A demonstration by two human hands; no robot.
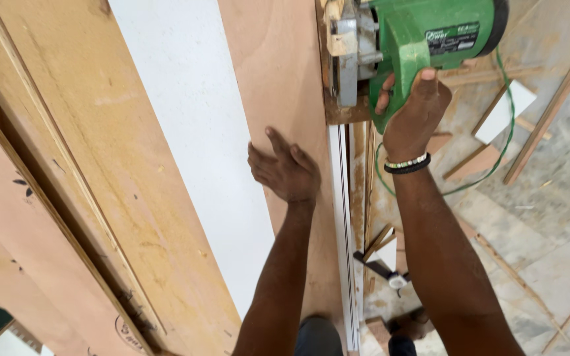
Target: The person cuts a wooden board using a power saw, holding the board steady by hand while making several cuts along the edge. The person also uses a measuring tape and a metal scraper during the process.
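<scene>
Near the top of the view, the right hand (415, 109) is clenched around the handle of a green saw (423, 39), fingers wrapped over the grip and thumb on the near side. A beaded band and a dark band circle that wrist. The saw sits at the far end of a narrow plywood strip (278, 86), its grey metal guard against the strip's right edge. A green cord (506, 132) loops from the saw down past the wrist and over the floor.

Lower and to the left, the left hand (284, 170) lies flat on the strip, fingers spread and released, palm pressing the wood, gripping nothing. It rests near the saw but apart from it.

Just right of the strip runs a thin white edge with grooves (343, 217), running toward the person's legs. Left of the strip lies a white panel (192, 132), and beyond that wider plywood sheets (100, 198) slant across the frame. Wood offcuts (496, 115) and slats are scattered on the stone floor (549, 264) at right. A small dark tool (384, 270) lies on the floor beside the right forearm.
</scene>
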